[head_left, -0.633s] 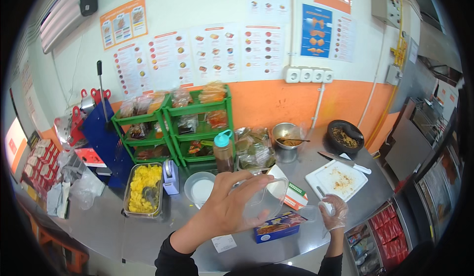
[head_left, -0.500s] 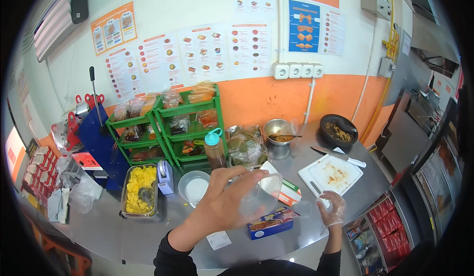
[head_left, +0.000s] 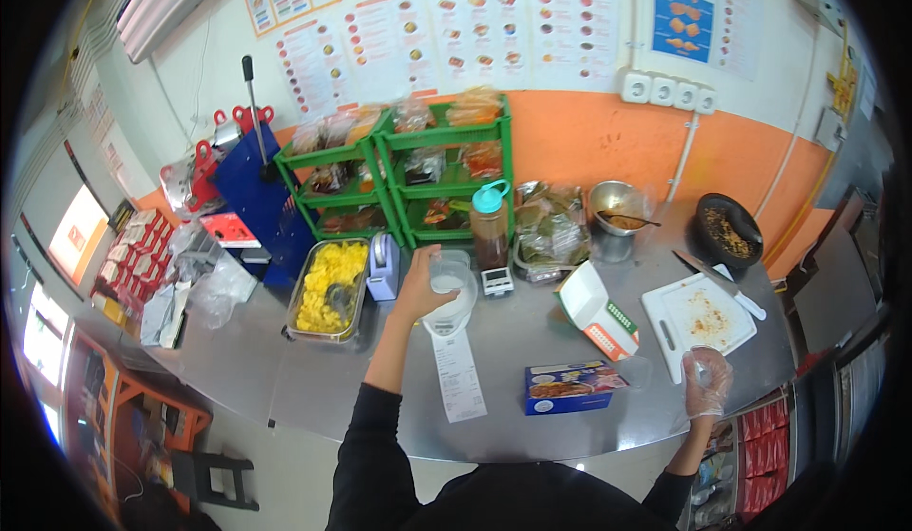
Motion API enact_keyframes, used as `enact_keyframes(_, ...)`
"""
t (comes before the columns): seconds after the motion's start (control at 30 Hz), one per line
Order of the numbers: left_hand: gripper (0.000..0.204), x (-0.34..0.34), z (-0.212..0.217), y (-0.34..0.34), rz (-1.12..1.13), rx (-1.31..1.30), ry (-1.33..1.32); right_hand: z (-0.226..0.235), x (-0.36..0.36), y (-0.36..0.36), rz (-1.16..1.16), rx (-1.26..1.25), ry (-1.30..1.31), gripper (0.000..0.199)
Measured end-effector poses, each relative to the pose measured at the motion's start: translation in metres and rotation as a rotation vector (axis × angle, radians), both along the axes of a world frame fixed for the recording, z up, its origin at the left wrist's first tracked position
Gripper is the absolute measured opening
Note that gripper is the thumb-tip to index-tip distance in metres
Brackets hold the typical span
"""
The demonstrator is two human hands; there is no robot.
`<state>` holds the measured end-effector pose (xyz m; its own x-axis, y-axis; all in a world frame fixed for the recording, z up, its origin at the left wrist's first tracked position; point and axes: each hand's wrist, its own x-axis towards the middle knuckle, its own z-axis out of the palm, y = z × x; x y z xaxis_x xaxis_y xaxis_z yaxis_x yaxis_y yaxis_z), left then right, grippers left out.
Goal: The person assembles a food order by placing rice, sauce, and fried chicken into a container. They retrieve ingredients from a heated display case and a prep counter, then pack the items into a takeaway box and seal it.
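The bare left hand, gripping a thin clear plastic tub, has swung from above the glossy blue cardboard box to beyond its left, over a round bowl; work seems centred there now. Right of the box, the right hand curls inside a crinkled see-through glove, its grip unclear to me.

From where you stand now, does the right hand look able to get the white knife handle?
Probably yes: nothing tall seems to stand between the right hand and the white knife handle, only the flat cutting board. Whether that hand already holds something, I cannot tell.
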<state>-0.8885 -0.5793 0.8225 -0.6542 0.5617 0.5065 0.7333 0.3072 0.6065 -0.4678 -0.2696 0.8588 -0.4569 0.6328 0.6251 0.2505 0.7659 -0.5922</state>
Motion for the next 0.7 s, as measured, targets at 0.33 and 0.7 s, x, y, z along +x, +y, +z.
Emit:
enact_keyframes(0.33, 0.107, -0.026, -0.075, -0.019, 0.208, -0.418, -0.014, 0.025, -0.094, -0.061, 0.355, -0.004, -0.102, 0.015)
enact_keyframes(0.7, 0.095, -0.024, -0.055, -0.061, 0.260, -0.078, -0.171, -0.009, -0.288, -0.087, 0.826, 0.104, -0.868, 0.076)
